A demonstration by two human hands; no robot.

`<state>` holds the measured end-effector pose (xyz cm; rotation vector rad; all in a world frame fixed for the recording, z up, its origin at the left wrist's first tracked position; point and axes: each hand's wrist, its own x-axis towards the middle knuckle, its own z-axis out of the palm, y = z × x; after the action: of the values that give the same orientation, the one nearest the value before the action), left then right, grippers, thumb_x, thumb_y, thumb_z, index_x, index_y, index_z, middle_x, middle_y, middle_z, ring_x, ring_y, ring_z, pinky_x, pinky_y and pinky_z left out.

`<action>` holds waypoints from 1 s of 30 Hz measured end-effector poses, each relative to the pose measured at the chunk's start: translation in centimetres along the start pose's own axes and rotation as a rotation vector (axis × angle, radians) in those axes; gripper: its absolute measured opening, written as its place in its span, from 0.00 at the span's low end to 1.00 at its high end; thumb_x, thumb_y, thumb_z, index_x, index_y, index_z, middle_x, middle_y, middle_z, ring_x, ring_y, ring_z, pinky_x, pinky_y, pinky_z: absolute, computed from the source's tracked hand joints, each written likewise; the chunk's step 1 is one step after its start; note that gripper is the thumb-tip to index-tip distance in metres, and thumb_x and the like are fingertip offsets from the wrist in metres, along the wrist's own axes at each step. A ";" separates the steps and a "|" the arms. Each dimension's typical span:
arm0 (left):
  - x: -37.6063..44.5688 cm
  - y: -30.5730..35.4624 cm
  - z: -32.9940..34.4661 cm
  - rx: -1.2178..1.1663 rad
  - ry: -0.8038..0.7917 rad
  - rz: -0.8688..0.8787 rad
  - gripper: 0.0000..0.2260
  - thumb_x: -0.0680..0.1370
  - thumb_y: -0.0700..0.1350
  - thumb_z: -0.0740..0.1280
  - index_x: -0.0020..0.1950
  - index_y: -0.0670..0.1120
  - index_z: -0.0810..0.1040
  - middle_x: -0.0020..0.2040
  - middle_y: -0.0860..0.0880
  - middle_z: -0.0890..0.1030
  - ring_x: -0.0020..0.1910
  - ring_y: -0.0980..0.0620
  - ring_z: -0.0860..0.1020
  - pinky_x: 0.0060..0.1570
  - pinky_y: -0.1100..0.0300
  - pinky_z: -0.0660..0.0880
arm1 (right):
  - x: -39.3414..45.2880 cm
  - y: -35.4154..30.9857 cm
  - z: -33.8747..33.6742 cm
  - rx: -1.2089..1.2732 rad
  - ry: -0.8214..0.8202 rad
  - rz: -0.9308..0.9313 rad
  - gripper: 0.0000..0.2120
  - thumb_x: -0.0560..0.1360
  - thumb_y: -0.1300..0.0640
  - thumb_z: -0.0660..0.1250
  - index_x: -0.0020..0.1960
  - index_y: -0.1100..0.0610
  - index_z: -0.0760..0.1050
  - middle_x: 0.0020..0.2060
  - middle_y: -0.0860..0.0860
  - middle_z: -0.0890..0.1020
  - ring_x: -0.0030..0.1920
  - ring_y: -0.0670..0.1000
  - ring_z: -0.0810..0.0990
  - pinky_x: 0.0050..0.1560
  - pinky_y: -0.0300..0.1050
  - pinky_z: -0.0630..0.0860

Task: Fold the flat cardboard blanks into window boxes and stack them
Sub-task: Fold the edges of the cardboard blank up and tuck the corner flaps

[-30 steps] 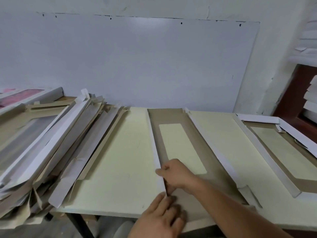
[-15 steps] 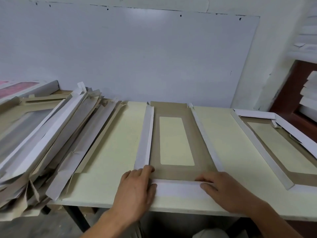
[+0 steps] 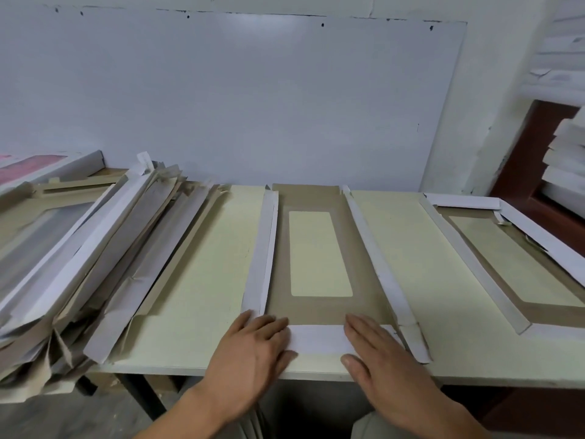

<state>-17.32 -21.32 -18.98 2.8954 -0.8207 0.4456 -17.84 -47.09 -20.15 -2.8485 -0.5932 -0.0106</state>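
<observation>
Hands flat, fingers straight: left hand [image 3: 253, 350] and right hand [image 3: 384, 359] press near flap [image 3: 316, 339] at counter [image 3: 196, 312] front edge. Crease evenly outward toward both corners.

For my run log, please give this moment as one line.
stage: folding near flap | left hand: flat on flap's left end | right hand: flat on right end | blank: on table | side flaps: partly raised
</observation>
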 end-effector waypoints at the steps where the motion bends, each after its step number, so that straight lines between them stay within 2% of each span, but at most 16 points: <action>1: -0.2 -0.4 -0.2 0.005 -0.003 -0.009 0.15 0.77 0.59 0.59 0.47 0.54 0.83 0.56 0.59 0.83 0.54 0.57 0.81 0.58 0.55 0.77 | -0.2 0.4 -0.4 -0.017 0.022 0.001 0.28 0.84 0.42 0.47 0.81 0.50 0.48 0.79 0.40 0.46 0.78 0.41 0.41 0.73 0.35 0.40; 3: -0.2 -1.0 -0.7 0.019 0.005 -0.012 0.14 0.78 0.58 0.58 0.46 0.54 0.82 0.55 0.60 0.83 0.53 0.58 0.81 0.58 0.57 0.76 | -0.4 0.6 -1.3 -0.044 0.094 -0.031 0.25 0.82 0.47 0.61 0.76 0.57 0.66 0.76 0.48 0.64 0.77 0.48 0.61 0.73 0.36 0.54; 5: 0.1 -1.4 -1.2 -0.012 -0.050 -0.031 0.14 0.81 0.57 0.57 0.47 0.54 0.80 0.52 0.61 0.83 0.52 0.56 0.79 0.59 0.58 0.73 | -0.3 0.5 -2.0 -0.073 0.193 -0.103 0.15 0.70 0.54 0.78 0.54 0.58 0.84 0.54 0.51 0.84 0.56 0.51 0.83 0.56 0.37 0.77; 6: 0.5 -1.5 -1.5 -0.021 -0.083 -0.054 0.14 0.82 0.56 0.56 0.45 0.53 0.78 0.48 0.58 0.82 0.48 0.53 0.78 0.56 0.58 0.72 | 0.0 0.3 -2.4 -0.110 0.234 -0.126 0.11 0.65 0.56 0.82 0.45 0.55 0.85 0.45 0.48 0.84 0.46 0.47 0.84 0.46 0.35 0.79; 7: 1.0 -1.5 -1.8 -0.011 -0.098 -0.074 0.15 0.83 0.55 0.55 0.42 0.51 0.75 0.42 0.55 0.80 0.43 0.50 0.75 0.51 0.57 0.71 | 0.3 0.1 -2.7 -0.097 0.199 -0.125 0.11 0.65 0.58 0.82 0.44 0.52 0.83 0.42 0.46 0.82 0.43 0.45 0.83 0.42 0.34 0.78; 9: 2.1 -1.6 -2.4 -0.047 -0.146 -0.165 0.13 0.82 0.51 0.55 0.39 0.48 0.69 0.35 0.50 0.74 0.37 0.45 0.71 0.42 0.55 0.68 | 1.4 -0.1 -3.2 0.000 0.159 -0.062 0.11 0.78 0.58 0.68 0.59 0.50 0.79 0.52 0.45 0.80 0.53 0.45 0.79 0.53 0.36 0.75; 11: 3.2 -1.3 -3.0 -0.023 -0.202 -0.285 0.05 0.79 0.44 0.57 0.43 0.47 0.68 0.36 0.50 0.72 0.38 0.42 0.73 0.39 0.53 0.67 | 2.6 0.0 -3.2 0.102 0.122 0.039 0.17 0.84 0.56 0.56 0.70 0.46 0.71 0.61 0.45 0.78 0.62 0.47 0.76 0.62 0.39 0.70; 13: 4.1 -0.3 -3.4 0.121 -0.224 -0.325 0.08 0.75 0.37 0.57 0.51 0.49 0.68 0.40 0.50 0.74 0.42 0.42 0.75 0.46 0.54 0.67 | 4.0 -0.3 -2.9 0.074 0.067 0.058 0.18 0.83 0.59 0.55 0.70 0.47 0.72 0.59 0.47 0.79 0.60 0.49 0.76 0.60 0.41 0.72; 15: 4.2 1.2 -2.9 0.277 -0.222 -0.254 0.15 0.75 0.36 0.55 0.59 0.47 0.70 0.51 0.47 0.77 0.54 0.42 0.75 0.64 0.47 0.63 | 5.0 -0.7 -2.4 -0.021 0.077 0.032 0.21 0.80 0.65 0.55 0.68 0.49 0.72 0.55 0.50 0.77 0.57 0.52 0.75 0.55 0.44 0.72; 17: 3.8 2.3 -1.9 0.359 -0.202 -0.173 0.19 0.76 0.39 0.52 0.63 0.43 0.75 0.58 0.43 0.78 0.59 0.41 0.75 0.69 0.40 0.62 | 5.7 -1.2 -1.8 -0.116 0.070 0.032 0.23 0.77 0.66 0.55 0.68 0.51 0.70 0.59 0.49 0.74 0.59 0.52 0.71 0.57 0.44 0.69; 19: 3.2 3.1 -1.1 0.293 -0.184 -0.126 0.23 0.79 0.46 0.50 0.67 0.41 0.77 0.65 0.42 0.78 0.64 0.43 0.76 0.68 0.43 0.69 | 6.0 -1.4 -0.7 -0.172 0.001 0.022 0.20 0.82 0.58 0.54 0.74 0.55 0.63 0.70 0.48 0.66 0.70 0.55 0.64 0.68 0.47 0.64; 20: 2.9 3.1 -0.4 0.231 -0.188 -0.099 0.25 0.82 0.50 0.48 0.73 0.40 0.71 0.73 0.40 0.70 0.72 0.43 0.70 0.72 0.45 0.64 | 5.9 -1.5 -0.3 -0.151 -0.064 0.017 0.24 0.84 0.50 0.50 0.78 0.57 0.56 0.77 0.48 0.57 0.76 0.55 0.56 0.75 0.49 0.57; 21: 2.7 3.1 0.2 0.132 -0.250 -0.080 0.28 0.84 0.55 0.45 0.78 0.38 0.58 0.79 0.40 0.56 0.78 0.44 0.56 0.77 0.47 0.54 | 5.9 -1.7 -0.1 -0.122 -0.139 0.023 0.30 0.84 0.43 0.46 0.80 0.58 0.47 0.80 0.48 0.46 0.79 0.52 0.45 0.78 0.49 0.47; 23: 2.7 2.8 0.8 -0.066 -0.471 -0.094 0.38 0.81 0.67 0.42 0.79 0.41 0.38 0.78 0.46 0.34 0.78 0.48 0.34 0.77 0.50 0.37 | 5.9 -1.8 -0.1 -0.057 -0.254 0.061 0.39 0.79 0.33 0.38 0.80 0.56 0.35 0.77 0.47 0.32 0.77 0.47 0.30 0.77 0.48 0.35; 26: 2.1 1.4 0.6 -0.094 -0.514 -0.028 0.46 0.73 0.76 0.40 0.77 0.45 0.30 0.76 0.48 0.28 0.74 0.51 0.26 0.75 0.52 0.31 | 5.8 -1.4 -0.4 -0.064 -0.290 0.079 0.42 0.76 0.29 0.36 0.79 0.54 0.31 0.76 0.46 0.29 0.75 0.45 0.27 0.77 0.50 0.32; 30: 1.1 -0.5 -0.1 -0.046 -0.563 -0.013 0.50 0.68 0.79 0.34 0.77 0.45 0.31 0.78 0.47 0.30 0.75 0.51 0.28 0.76 0.54 0.33 | 5.4 -1.5 -0.8 -0.048 -0.317 0.128 0.38 0.79 0.32 0.39 0.80 0.52 0.32 0.78 0.47 0.32 0.76 0.47 0.28 0.77 0.53 0.33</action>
<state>-16.19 -21.41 -18.53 3.0059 -0.8505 -0.4100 -13.46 -43.84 -18.75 -2.9508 -0.4725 0.4615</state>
